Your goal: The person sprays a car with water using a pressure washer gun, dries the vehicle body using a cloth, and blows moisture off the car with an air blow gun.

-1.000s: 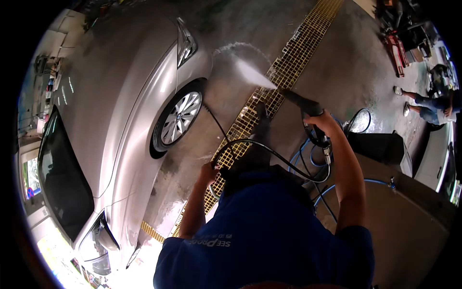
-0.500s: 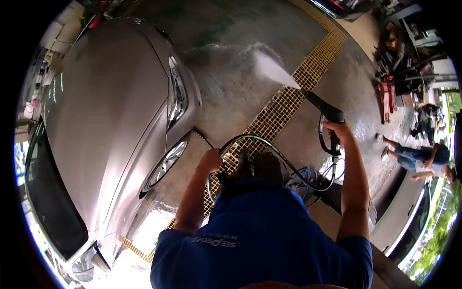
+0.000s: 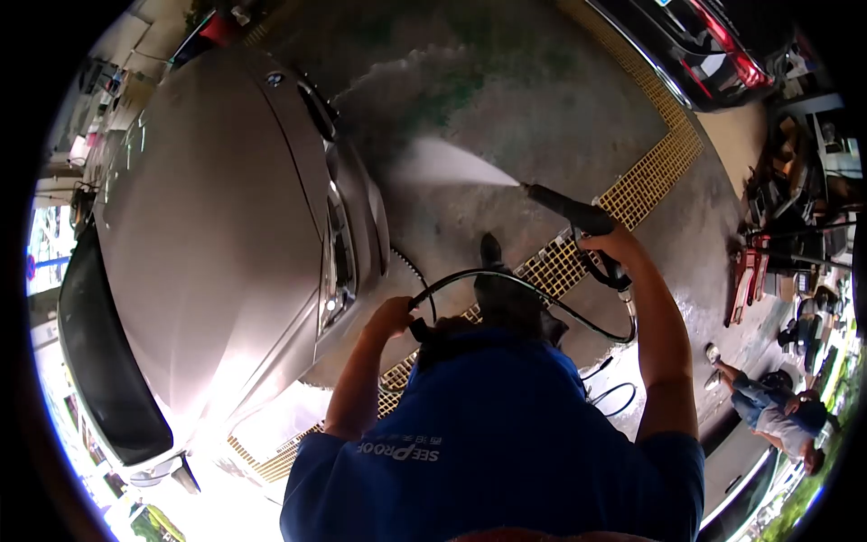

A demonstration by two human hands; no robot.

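My right hand is wrapped round the handle of a black pressure washer gun. From its nozzle a white fan of water sprays left toward the front of a silver-beige car. A black hose runs from the bottom of the gun's grip in a loop across my body. My left hand is closed on that hose, close to the car's front corner. Whether the gun's trigger is fully squeezed is hidden by my fingers.
A yellow floor grating crosses the wet floor beneath me. At upper right stands a dark car with red tail lights. A red floor jack and piled equipment line the right side. Another person is at lower right, beside a parked vehicle.
The gun has swung left, and its spray now points toward the car's front instead of up over the floor. I have stepped forward, with one foot past the grating. My left hand still grips the hose.
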